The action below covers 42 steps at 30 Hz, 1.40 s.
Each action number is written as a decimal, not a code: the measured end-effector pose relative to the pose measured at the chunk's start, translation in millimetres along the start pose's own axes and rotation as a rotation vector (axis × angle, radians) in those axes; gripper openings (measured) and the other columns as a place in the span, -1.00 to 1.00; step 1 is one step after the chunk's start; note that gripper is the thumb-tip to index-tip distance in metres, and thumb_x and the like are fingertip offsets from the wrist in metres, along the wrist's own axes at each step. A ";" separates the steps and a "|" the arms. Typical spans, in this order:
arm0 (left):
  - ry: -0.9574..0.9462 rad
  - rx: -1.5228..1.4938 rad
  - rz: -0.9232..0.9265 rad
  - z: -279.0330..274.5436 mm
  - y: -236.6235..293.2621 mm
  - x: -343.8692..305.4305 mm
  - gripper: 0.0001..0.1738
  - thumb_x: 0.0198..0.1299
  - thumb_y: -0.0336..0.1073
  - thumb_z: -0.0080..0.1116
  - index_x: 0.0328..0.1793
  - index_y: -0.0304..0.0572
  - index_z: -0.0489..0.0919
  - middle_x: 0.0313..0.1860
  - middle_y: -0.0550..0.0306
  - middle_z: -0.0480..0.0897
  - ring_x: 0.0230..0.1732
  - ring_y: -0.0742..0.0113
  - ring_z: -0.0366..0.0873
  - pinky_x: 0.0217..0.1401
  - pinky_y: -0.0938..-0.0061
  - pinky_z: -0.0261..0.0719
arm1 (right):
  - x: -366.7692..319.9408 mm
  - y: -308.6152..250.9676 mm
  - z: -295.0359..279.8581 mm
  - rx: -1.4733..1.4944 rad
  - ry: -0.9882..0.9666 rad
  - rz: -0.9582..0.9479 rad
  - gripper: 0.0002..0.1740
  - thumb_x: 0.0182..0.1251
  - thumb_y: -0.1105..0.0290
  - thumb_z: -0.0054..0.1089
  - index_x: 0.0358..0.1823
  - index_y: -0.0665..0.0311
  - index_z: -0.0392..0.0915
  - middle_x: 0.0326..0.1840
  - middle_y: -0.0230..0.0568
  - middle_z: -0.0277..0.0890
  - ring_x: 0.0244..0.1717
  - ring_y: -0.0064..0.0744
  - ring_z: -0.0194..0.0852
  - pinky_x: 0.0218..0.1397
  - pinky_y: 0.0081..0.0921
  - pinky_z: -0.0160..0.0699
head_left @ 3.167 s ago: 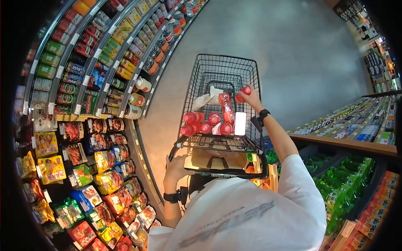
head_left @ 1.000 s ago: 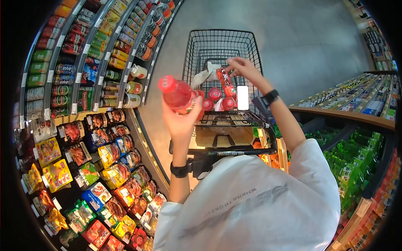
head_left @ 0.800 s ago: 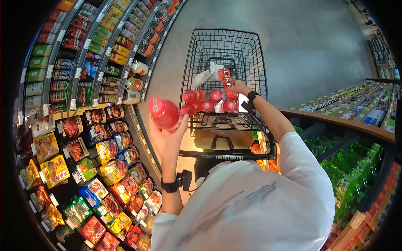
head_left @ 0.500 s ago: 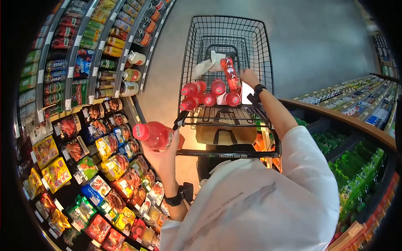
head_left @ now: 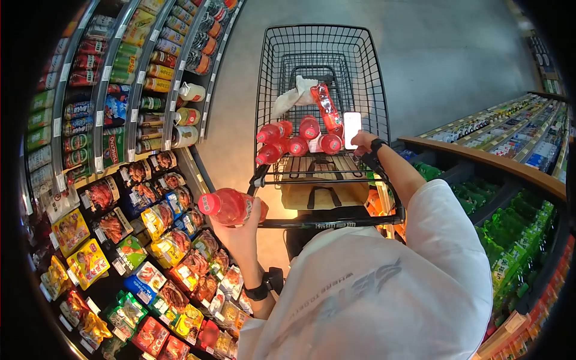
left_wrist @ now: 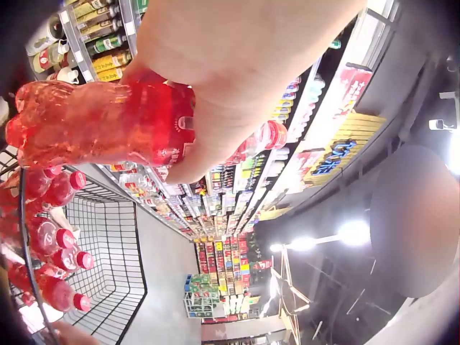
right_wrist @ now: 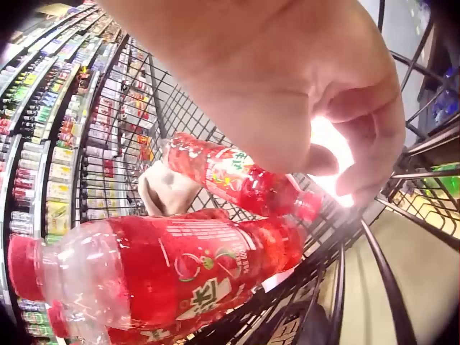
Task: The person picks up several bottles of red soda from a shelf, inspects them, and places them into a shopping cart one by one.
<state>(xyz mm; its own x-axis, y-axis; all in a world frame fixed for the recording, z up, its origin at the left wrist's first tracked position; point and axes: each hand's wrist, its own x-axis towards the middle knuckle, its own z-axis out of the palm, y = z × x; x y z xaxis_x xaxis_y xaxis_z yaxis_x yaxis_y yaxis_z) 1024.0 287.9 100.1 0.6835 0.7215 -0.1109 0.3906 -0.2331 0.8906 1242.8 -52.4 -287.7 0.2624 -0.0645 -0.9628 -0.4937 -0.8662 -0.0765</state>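
Observation:
My left hand (head_left: 239, 235) grips a red drink bottle (head_left: 225, 206) beside the cart handle, its cap pointing left. In the left wrist view the thumb and palm wrap round the red bottle (left_wrist: 100, 122). My right hand (head_left: 363, 143) is at the lower end of a white-screened phone (head_left: 352, 129) inside the cart (head_left: 264, 72). The right wrist view shows the fingertips of that hand (right_wrist: 309, 93) curled against the bright phone (right_wrist: 330, 154). Several red bottles (head_left: 309, 127) stand or lean left of the phone, and one bottle (head_left: 326, 107) lies tilted behind them.
A crumpled white cloth or bag (head_left: 295, 96) lies in the cart. Below the basket is a brown bag (head_left: 324, 195). Shelves of cans (head_left: 123, 111) and packaged meats (head_left: 159, 249) line the left; green bottles (head_left: 522, 231) fill a display on the right.
The right hand went from holding a bottle in the cart, past the lying bottle, to the phone. The left hand left the handle, took a bottle and lowered it beside the handle.

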 end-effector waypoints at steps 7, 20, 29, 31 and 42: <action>0.000 -0.019 -0.020 -0.9 -14.1 -0.8 -0.22 -0.02 -0.39 0.74 0.32 -0.25 0.50 0.08 0.10 0.67 0.06 0.33 0.68 0.22 0.36 0.64 | -8.2 -2.8 14.3 0.143 -0.019 -0.026 -0.05 0.48 0.22 0.17 0.80 0.07 -0.11 -0.35 -0.03 0.78 -0.58 -0.38 0.70 -0.56 -0.42 0.69; -0.036 -0.020 -0.042 -4.0 -5.4 -6.4 -0.22 -0.01 -0.48 0.72 0.32 -0.26 0.49 0.10 0.05 0.71 0.06 0.32 0.71 0.23 0.36 0.67 | 11.9 -11.7 8.4 0.023 0.521 -0.580 -0.15 0.37 -0.24 0.35 0.19 0.54 0.63 -0.05 0.17 0.76 0.07 0.01 0.78 0.17 -0.16 0.71; 0.004 -0.051 -0.093 -0.8 -10.3 -6.7 -0.27 0.00 -0.46 0.71 0.28 -0.25 0.50 0.04 0.09 0.71 0.04 0.33 0.72 0.20 0.36 0.68 | -6.0 -58.2 -2.6 -0.049 0.361 -0.572 -0.04 -0.09 -0.34 0.66 0.01 0.49 0.73 0.20 0.45 0.64 0.25 0.16 0.70 0.31 -0.13 0.66; 0.003 -0.033 -0.073 1.0 -8.4 -4.8 -0.31 0.02 -0.46 0.70 0.25 -0.24 0.51 -0.01 0.12 0.72 0.01 0.35 0.72 0.17 0.38 0.67 | 10.5 -62.1 5.6 -0.198 0.458 -0.569 -0.08 -0.11 -0.30 0.70 -0.01 0.44 0.76 0.30 0.42 0.57 0.32 0.15 0.64 0.36 -0.12 0.65; -0.041 -0.008 -0.033 3.3 -13.5 -4.3 -0.29 0.02 -0.45 0.70 0.26 -0.26 0.50 -0.01 0.12 0.71 -0.02 0.35 0.71 0.16 0.37 0.68 | -57.8 -67.7 -59.5 0.099 0.519 -0.701 -0.13 -0.06 -0.16 0.64 0.14 0.37 0.66 -0.02 0.20 0.78 0.03 0.15 0.80 0.17 -0.09 0.72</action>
<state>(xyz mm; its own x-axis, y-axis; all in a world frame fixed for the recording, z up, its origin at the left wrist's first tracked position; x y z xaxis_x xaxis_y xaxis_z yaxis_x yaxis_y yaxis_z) 1017.8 285.8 87.2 0.6952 0.7012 -0.1581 0.4086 -0.2045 0.8895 1310.4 -19.5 -211.4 0.8646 0.2282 -0.4477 -0.1409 -0.7452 -0.6518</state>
